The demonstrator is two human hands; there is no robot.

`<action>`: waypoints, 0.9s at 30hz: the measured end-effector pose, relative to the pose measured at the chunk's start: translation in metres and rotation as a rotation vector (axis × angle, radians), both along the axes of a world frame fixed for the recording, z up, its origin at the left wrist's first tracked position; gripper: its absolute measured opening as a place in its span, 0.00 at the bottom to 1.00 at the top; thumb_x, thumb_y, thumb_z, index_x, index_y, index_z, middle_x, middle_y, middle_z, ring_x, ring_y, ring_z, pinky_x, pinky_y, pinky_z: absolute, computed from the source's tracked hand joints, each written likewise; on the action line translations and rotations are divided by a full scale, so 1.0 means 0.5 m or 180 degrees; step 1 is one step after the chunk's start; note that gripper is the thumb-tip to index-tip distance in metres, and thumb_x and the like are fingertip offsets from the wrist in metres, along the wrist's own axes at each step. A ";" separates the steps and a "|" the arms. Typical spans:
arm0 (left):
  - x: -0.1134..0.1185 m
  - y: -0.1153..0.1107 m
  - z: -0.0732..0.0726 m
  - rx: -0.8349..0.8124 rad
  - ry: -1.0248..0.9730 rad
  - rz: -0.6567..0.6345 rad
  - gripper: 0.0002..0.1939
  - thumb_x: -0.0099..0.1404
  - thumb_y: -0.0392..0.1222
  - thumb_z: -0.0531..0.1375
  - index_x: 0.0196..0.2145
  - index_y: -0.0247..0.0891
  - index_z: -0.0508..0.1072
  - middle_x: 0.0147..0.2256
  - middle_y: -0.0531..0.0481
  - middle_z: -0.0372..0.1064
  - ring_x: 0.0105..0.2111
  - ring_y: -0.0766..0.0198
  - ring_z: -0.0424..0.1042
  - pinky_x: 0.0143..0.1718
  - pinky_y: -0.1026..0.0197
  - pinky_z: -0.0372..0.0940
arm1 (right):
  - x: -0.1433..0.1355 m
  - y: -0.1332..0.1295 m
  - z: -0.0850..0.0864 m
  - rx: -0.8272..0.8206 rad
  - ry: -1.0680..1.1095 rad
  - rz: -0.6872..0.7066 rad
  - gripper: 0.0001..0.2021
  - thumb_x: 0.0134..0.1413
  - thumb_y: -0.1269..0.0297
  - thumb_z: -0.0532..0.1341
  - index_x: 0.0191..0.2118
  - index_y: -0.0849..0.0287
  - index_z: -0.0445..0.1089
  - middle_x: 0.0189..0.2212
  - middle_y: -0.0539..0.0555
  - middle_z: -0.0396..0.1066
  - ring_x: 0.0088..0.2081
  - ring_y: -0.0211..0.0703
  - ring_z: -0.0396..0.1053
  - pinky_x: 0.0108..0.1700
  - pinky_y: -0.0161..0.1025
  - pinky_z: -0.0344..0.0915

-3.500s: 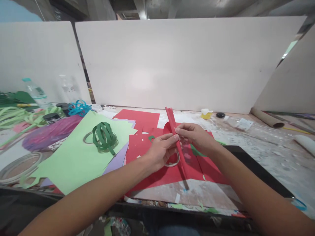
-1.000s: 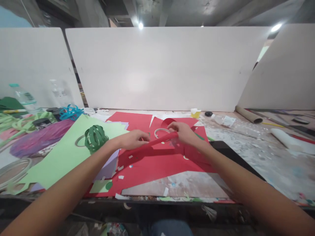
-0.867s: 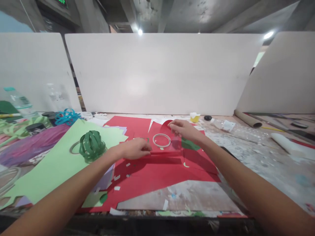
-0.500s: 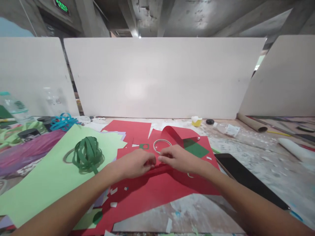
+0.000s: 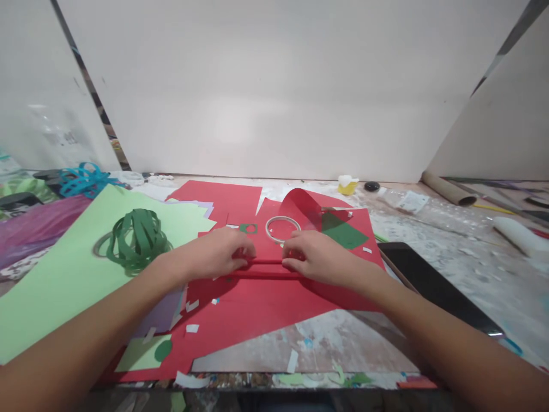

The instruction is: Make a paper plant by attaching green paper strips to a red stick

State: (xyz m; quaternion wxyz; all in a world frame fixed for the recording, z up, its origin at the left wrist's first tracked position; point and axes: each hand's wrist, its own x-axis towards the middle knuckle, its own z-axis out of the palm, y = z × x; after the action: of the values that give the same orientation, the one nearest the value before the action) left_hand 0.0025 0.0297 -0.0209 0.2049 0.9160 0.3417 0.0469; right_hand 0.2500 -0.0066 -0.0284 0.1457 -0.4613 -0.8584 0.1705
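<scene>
Both hands are over red paper sheets [image 5: 257, 303]. My left hand [image 5: 218, 253] is closed, its thumb and fingers pinching one end of a narrow red paper strip [image 5: 268, 262]. My right hand [image 5: 319, 256] pinches the same strip farther right, so it stretches level between them. Just below it runs a second red edge; I cannot tell whether it belongs to the strip. Beyond the hands lies a white ring [image 5: 283, 230], close to my right fingertips. A green paper square with a round hole [image 5: 249, 229] lies past my left hand.
Left of the hands, a bundle of green paper strips [image 5: 139, 237] rests on light green paper [image 5: 55, 297]. A black phone [image 5: 433, 286] lies at the right. Behind are a yellow tub [image 5: 347, 184], a cardboard tube [image 5: 448, 187] and a white board [image 5: 274, 86].
My hands have drawn apart sideways, and the red strip now shows stretched between them. The view has tipped downward, bringing the table's front edge into sight.
</scene>
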 end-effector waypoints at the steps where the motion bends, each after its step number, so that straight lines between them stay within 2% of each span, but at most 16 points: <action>1: -0.005 0.003 0.002 -0.0094 0.0017 0.0038 0.09 0.60 0.37 0.57 0.33 0.42 0.78 0.28 0.51 0.75 0.25 0.63 0.69 0.28 0.63 0.56 | 0.001 0.000 -0.001 0.0023 -0.0009 0.0001 0.07 0.56 0.66 0.60 0.27 0.57 0.69 0.27 0.54 0.70 0.29 0.42 0.64 0.31 0.39 0.52; 5: -0.018 0.011 0.012 -0.0392 0.0040 0.0093 0.10 0.62 0.40 0.57 0.34 0.42 0.79 0.24 0.52 0.74 0.22 0.64 0.69 0.26 0.64 0.57 | 0.008 0.006 -0.005 -0.0138 -0.0014 0.0112 0.08 0.58 0.66 0.58 0.28 0.57 0.69 0.27 0.53 0.71 0.29 0.41 0.65 0.31 0.39 0.54; 10: -0.015 0.005 0.019 -0.0244 0.0139 0.0138 0.13 0.62 0.42 0.58 0.43 0.43 0.78 0.33 0.51 0.77 0.29 0.63 0.73 0.29 0.65 0.61 | 0.020 0.015 -0.009 -0.0246 -0.0121 0.0128 0.05 0.57 0.66 0.59 0.32 0.58 0.71 0.30 0.53 0.73 0.30 0.41 0.67 0.31 0.37 0.56; 15: -0.001 -0.010 0.014 0.0199 0.0233 -0.0004 0.10 0.59 0.39 0.60 0.38 0.41 0.78 0.33 0.51 0.77 0.31 0.63 0.72 0.30 0.65 0.60 | 0.024 0.016 -0.008 -0.0228 -0.0144 0.0179 0.08 0.59 0.65 0.58 0.31 0.58 0.72 0.28 0.52 0.73 0.30 0.40 0.67 0.31 0.36 0.56; 18: 0.001 -0.015 0.017 0.0120 0.0248 -0.0027 0.11 0.60 0.37 0.58 0.38 0.42 0.77 0.30 0.52 0.76 0.27 0.65 0.71 0.27 0.65 0.59 | 0.023 0.012 -0.004 -0.0187 -0.0150 0.0230 0.07 0.58 0.65 0.59 0.33 0.58 0.72 0.28 0.52 0.72 0.30 0.40 0.66 0.31 0.36 0.55; 21: -0.003 -0.016 0.021 0.0016 0.0297 -0.0045 0.10 0.61 0.37 0.56 0.34 0.41 0.78 0.26 0.54 0.74 0.23 0.66 0.69 0.24 0.65 0.57 | 0.021 0.010 -0.002 -0.0087 -0.0190 0.0290 0.05 0.58 0.65 0.59 0.33 0.58 0.72 0.30 0.52 0.72 0.31 0.40 0.65 0.31 0.36 0.54; 27: -0.016 -0.001 0.007 0.0041 0.0286 -0.0072 0.09 0.62 0.38 0.57 0.32 0.42 0.79 0.27 0.53 0.76 0.25 0.66 0.70 0.27 0.65 0.58 | 0.022 0.012 -0.007 0.0203 -0.0444 0.0384 0.10 0.61 0.66 0.56 0.32 0.59 0.72 0.31 0.54 0.70 0.32 0.40 0.65 0.34 0.37 0.56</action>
State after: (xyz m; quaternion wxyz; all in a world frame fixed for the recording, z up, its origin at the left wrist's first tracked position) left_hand -0.0057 0.0294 -0.0176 0.1840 0.9223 0.3398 0.0055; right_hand 0.2611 -0.0008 -0.0317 0.0896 -0.4146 -0.8977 0.1191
